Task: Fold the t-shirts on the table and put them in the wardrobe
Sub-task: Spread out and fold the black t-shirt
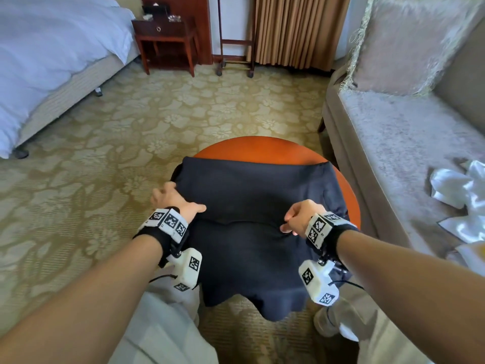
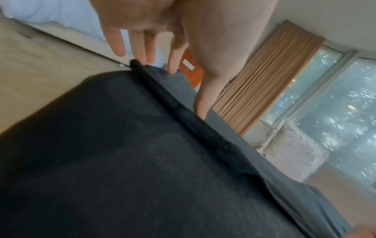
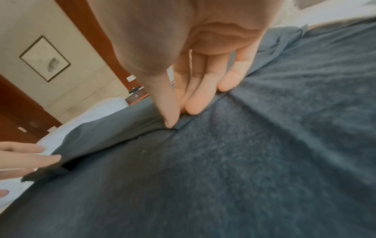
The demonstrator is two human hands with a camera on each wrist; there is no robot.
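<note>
shirt (image 1: 252,195): dark, lies on round table (image 1: 262,147) | left hand (image 1: 175,201): fingers straight, touch shirt edge | right hand (image 1: 300,216): thumb and fingers pinch shirt fold

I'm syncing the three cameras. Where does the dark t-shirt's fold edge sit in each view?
Head: fold edge of the dark t-shirt, lower centre, running left to right.
Left wrist: dark ridge, diagonal from upper centre toward lower right.
Right wrist: centre to lower left.
Shared landmark: white bed, upper left in head and left wrist, mid-left in right wrist.
</note>
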